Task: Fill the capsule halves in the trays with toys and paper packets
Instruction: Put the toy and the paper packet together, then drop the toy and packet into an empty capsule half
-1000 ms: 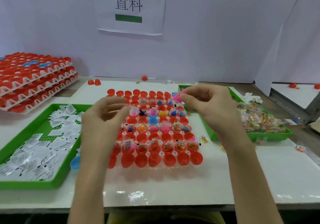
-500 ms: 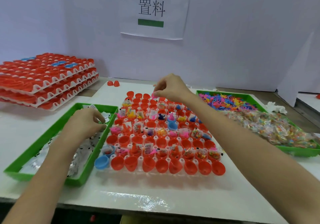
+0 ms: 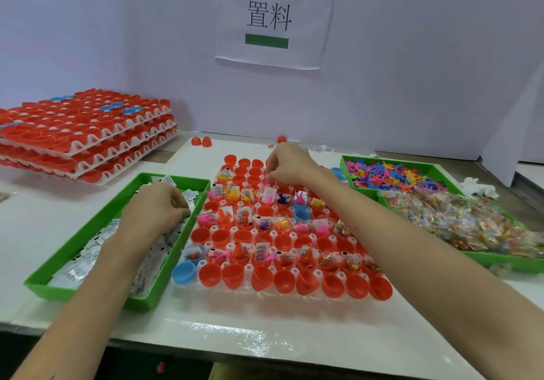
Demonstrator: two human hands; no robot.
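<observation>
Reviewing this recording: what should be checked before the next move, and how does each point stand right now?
1. The left hand reaches the packets in the green tray: ok.
2. The left hand has a packet gripped: cannot tell, since its curled fingers hide it.
3. The right hand is over the far rows of the capsule tray: ok.
4. Empty halves are left to fill, such as the near row: ok.
5. The near row stands upright: not ok, several halves lean.
6. The toy tray is stocked: ok.
</observation>
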